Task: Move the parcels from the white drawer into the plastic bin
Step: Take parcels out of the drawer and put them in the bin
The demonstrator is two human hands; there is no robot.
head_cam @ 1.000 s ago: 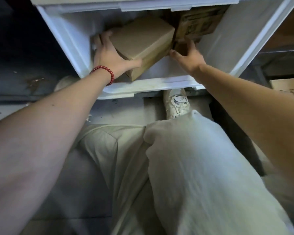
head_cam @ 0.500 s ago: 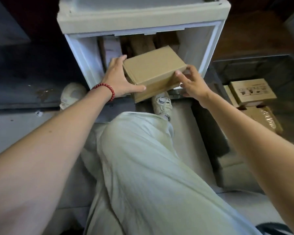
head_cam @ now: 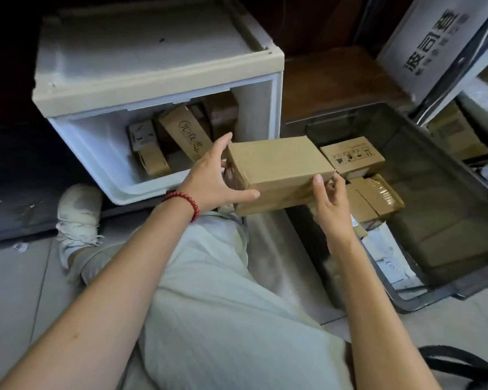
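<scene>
A plain brown cardboard parcel [head_cam: 276,167] hangs in the air between the white drawer [head_cam: 96,153] and the clear plastic bin [head_cam: 462,175]. My left hand [head_cam: 212,178], with a red bead bracelet at the wrist, grips the parcel's left end. My right hand [head_cam: 328,201] holds its near right corner. Several more brown parcels [head_cam: 181,136] lie inside the open drawer, toward its back right. In the bin lie a printed box [head_cam: 352,157], a taped box [head_cam: 375,198] and a white mailer [head_cam: 386,257].
My bent leg in pale trousers [head_cam: 223,291] fills the floor between drawer and bin, with a white shoe [head_cam: 78,209] at the left. A grey lid with printed characters [head_cam: 440,43] leans behind the bin. A black strap [head_cam: 462,361] lies at the lower right.
Both hands have lifted the parcel out of the drawer and carried it to the right, toward the bin. The view has pulled back, so the bin now shows.
</scene>
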